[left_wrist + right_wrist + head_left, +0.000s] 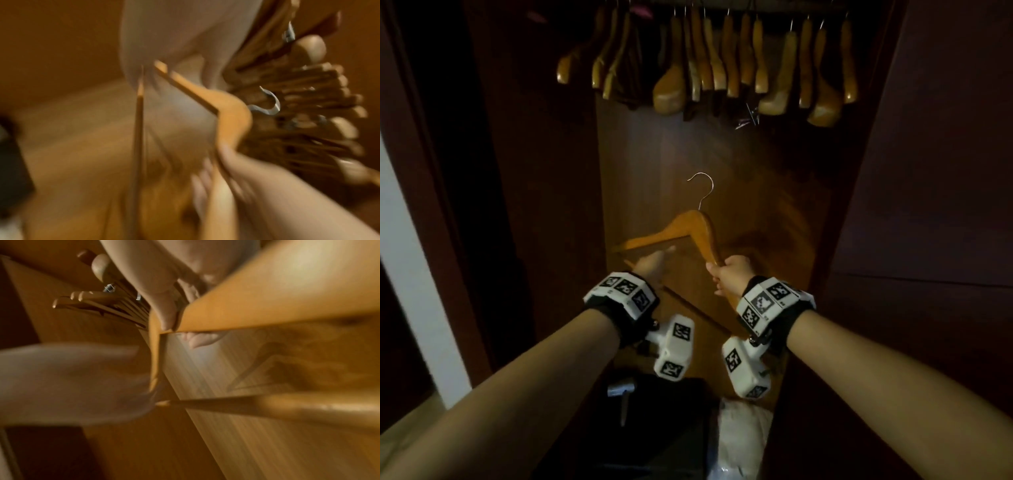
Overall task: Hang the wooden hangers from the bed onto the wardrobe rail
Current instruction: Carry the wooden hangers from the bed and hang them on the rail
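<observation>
Clenched around one arm of a tan wooden hanger with a silver wire hook (690, 229), the right hand (732, 274) held it inside the wardrobe, below the row of hung wooden hangers (709, 65). Left hand (654, 262) reached toward the other arm, blurred; its grip could not be told.

A smooth, honey-coloured wood with a soft sheen is seen on the hanger (690, 229), and its hook (702, 187) is thin bright metal. The far hangers (726, 65) are made of the same glossy varnished wood, with small metal clips (748, 116) among them. The wardrobe back (756, 192) is faced in smooth wood-grain veneer. Matt white plastic is seen on the wristbands (774, 301).
</observation>
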The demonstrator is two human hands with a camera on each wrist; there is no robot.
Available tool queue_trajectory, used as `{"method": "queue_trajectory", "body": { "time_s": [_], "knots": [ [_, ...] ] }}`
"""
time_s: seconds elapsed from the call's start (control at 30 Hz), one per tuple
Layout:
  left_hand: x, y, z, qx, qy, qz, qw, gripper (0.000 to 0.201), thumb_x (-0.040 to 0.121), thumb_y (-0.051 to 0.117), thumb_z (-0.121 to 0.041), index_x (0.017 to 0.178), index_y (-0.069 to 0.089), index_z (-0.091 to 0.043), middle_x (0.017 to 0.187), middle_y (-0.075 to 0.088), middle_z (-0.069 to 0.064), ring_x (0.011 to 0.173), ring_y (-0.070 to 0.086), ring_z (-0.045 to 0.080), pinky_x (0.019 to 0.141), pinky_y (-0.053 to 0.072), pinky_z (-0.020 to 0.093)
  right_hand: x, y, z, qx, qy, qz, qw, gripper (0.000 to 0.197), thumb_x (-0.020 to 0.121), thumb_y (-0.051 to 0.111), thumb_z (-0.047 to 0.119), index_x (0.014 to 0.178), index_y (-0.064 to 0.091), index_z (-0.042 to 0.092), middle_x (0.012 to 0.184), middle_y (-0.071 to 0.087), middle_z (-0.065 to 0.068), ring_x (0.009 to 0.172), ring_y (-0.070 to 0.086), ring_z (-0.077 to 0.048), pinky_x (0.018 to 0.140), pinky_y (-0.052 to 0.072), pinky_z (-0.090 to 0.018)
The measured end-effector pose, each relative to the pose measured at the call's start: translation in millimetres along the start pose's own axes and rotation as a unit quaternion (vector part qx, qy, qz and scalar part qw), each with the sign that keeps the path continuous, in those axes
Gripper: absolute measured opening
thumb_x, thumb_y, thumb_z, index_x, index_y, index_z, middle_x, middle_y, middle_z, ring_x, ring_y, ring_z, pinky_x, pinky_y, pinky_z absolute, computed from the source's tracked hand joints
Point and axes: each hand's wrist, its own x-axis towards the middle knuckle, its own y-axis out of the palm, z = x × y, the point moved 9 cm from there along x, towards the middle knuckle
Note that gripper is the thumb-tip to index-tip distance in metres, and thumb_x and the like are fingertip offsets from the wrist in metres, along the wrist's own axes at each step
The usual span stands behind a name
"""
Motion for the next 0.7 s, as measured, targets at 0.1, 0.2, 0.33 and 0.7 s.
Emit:
{"method": "queue_trajectory", "body": {
  "time_s": [0.1, 0.2, 0.33, 0.7],
  "knots": [
    [11.3, 43.3, -23.0, -0.007, 0.001, 0.137, 0.991, 0.041, 0.092, 0.049, -0.044, 0.115, 0.06, -0.012, 0.107, 0.062, 0.004, 0.107, 0.054, 0.023, 0.085, 0.039, 0.038, 7.2, 11.3, 19.2, -0.032, 0.005, -0.046, 0.998, 0.042, 0.095, 0.049, 0.011, 0.132, 0.042, -0.006, 0.127, 0.051, -0.018, 0.113, 0.052, -0.03, 0.085, 0.051, -0.038],
    [30.2, 46.8, -57.6, -0.005, 0.044, 0.161, 0.986, 0.026, 0.091, 0.056, -0.033, 0.105, 0.06, -0.012, 0.102, 0.061, 0.009, 0.097, 0.058, 0.026, 0.081, 0.046, 0.038, 6.0, 18.3, 40.6, -0.059, -0.005, -0.072, 0.996, 0.051, 0.091, 0.044, 0.003, 0.141, 0.033, -0.001, 0.145, 0.036, -0.016, 0.131, 0.038, -0.032, 0.108, 0.034, -0.038],
    [44.6, 54.4, -88.2, -0.05, 0.039, 0.229, 0.971, 0.021, 0.098, 0.046, -0.029, 0.088, 0.057, -0.014, 0.093, 0.06, 0.006, 0.087, 0.056, 0.022, 0.075, 0.046, 0.035, -8.2, 30.0, 53.8, -0.036, -0.02, -0.043, 0.998, 0.057, 0.09, 0.05, 0.005, 0.143, 0.029, 0.012, 0.136, 0.044, -0.013, 0.122, 0.045, -0.029, 0.1, 0.041, -0.036],
    [21.4, 83.5, -167.6, -0.014, 0.154, 0.263, 0.952, 0.066, 0.081, 0.066, -0.046, 0.135, 0.044, -0.016, 0.123, 0.057, 0.002, 0.11, 0.054, 0.017, 0.098, 0.041, 0.037, -40.5, -21.5, 65.0, 0.103, -0.01, -0.158, 0.982, 0.044, 0.093, 0.049, 0.003, 0.136, 0.04, 0.008, 0.074, 0.05, -0.004, 0.054, 0.044, -0.012, 0.043, 0.043, -0.021]
  ]
}}
